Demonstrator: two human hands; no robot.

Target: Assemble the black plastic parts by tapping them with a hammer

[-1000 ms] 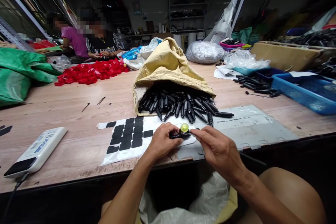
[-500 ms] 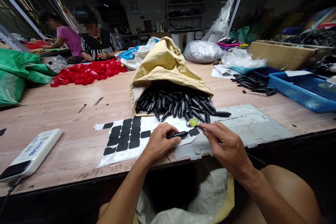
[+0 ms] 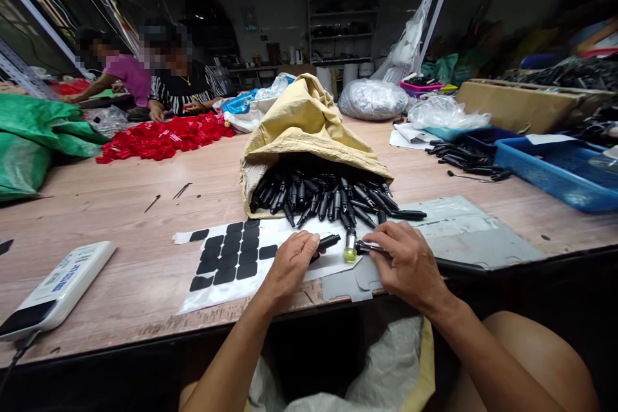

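My left hand [image 3: 294,262] rests at the table's front edge, its fingers closed around a black pen-like tube [image 3: 330,241] that points right. My right hand [image 3: 410,264] grips the dark handle of a small mallet [image 3: 351,246]. Its head is silver with a yellow-green end, and the handle's far end sticks out to the right of the hand. The mallet head is just right of the tube's tip. Behind both hands, many similar black tubes [image 3: 333,203] spill from a yellow woven sack [image 3: 309,122].
A white sheet with black square stickers [image 3: 232,251] lies left of my hands. A grey board [image 3: 463,232] is under the right side. A white power bank [image 3: 60,286], red pieces [image 3: 164,135], a blue tray [image 3: 555,167] and two people stand farther out.
The mallet has turned in my right hand: its yellow-green end, earlier facing up, now points toward me and the silver side shows. My left hand has tilted the tube slightly upward.
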